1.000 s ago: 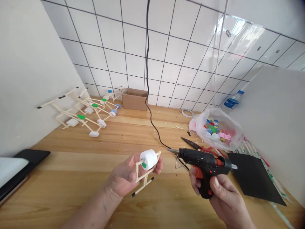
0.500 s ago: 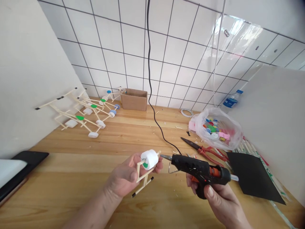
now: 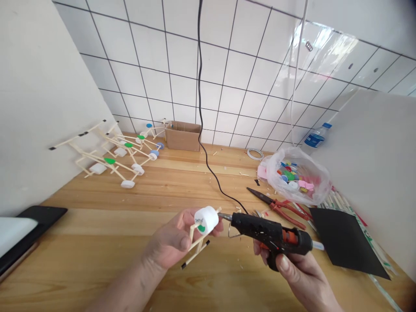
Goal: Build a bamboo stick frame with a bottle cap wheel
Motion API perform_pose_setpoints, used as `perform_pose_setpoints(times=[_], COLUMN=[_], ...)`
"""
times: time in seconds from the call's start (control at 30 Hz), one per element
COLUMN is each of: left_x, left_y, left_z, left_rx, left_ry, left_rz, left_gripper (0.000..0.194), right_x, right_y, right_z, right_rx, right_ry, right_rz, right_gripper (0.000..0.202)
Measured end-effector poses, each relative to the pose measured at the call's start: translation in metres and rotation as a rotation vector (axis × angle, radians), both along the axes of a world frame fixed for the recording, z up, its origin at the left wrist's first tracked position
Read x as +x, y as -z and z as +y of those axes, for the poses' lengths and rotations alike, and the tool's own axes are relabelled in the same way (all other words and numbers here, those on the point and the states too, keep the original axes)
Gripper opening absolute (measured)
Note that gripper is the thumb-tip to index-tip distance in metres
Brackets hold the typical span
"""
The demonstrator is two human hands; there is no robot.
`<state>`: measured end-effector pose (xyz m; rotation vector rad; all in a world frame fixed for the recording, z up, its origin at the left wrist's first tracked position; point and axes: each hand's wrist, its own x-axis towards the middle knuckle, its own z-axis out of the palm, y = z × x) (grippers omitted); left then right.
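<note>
In my left hand is a small stick model of thin pale wooden sticks. A white cylinder with a green patch sits on it, and one stick below has black ends. My right hand is wrapped round the handle of a black glue gun with orange parts and a clear glue stick in its rear. The metal nozzle points left and reaches the stick end at the right side of the white cylinder; whether they touch is hard to tell.
Several stick models stand at the left, beside a cardboard box. Red-handled pliers, a plastic bag of colourful caps, a tape ring and a black sheet lie at the right. A black cable crosses the table.
The white cylinder and stick model have turned slightly and shifted a little right. The glue gun has moved slightly left, bringing its nozzle close beside the cylinder. The cable has swung left.
</note>
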<state>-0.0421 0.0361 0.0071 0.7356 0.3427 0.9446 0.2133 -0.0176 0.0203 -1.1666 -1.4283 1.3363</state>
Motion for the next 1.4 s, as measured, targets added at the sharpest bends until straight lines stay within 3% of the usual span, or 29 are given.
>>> perform_pose_setpoints(times=[0.57,0.77,0.87,0.97,1.07,1.17,1.23,1.4], left_x=[-0.003,-0.003,-0.005,-0.007,-0.007,-0.003,0.002,0.011], left_y=[-0.003,-0.006,-0.006,-0.007,-0.011,-0.015,-0.016,-0.005], left_z=[0.001,0.001,0.001,-0.001,-0.004,-0.008,-0.01,-0.008], left_rx=[0.008,0.039,0.084,0.186,0.324,0.492,0.65,1.011], left_ry=[0.013,-0.004,-0.073,-0.176,-0.296,-0.395,-0.472,-0.671], left_rz=[0.077,0.14,0.178,0.313,0.542,0.843,0.999,1.19], left_gripper=[0.062,0.062,0.061,0.059,0.058,0.055,0.053,0.053], right_x=[-0.001,0.014,0.015,0.013,0.018,0.026,0.032,0.044], right_y=[-0.003,0.005,0.004,0.001,-0.003,-0.008,-0.01,-0.006], right_z=[0.005,0.009,0.008,0.008,0.012,0.015,0.013,0.005], right_rx=[0.089,0.181,0.179,0.194,0.249,0.302,0.303,0.31], right_ry=[0.019,-0.135,-0.12,-0.034,-0.074,-0.121,-0.076,0.006], right_rz=[0.026,-0.078,-0.097,-0.07,-0.102,-0.22,-0.321,-0.579], right_gripper=[0.038,0.036,0.035,0.033,0.03,0.028,0.029,0.031])
